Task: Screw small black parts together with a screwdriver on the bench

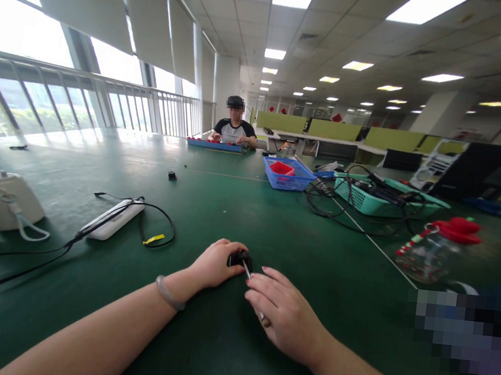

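Observation:
On the green table, my left hand (218, 263) closes around a small black part (236, 258), fingers over its far side and thumb at its near side. Its exact kind is too small to tell. My right hand (284, 310) is closed on a thin screwdriver (247, 268), whose metal shaft slants up and left. The tip of the shaft reaches the black part; whether it sits in a screw cannot be seen. The handle's end shows below my right fingers, and the rest of it is hidden by the hand.
To the left lie a white power strip (115, 219) with black cables and a cream bottle (3, 197). A small black piece (172, 175) sits farther off. Blue (289, 181) and teal baskets (365, 202), a red-capped jar (434, 254) and a seated person (233, 129) are beyond.

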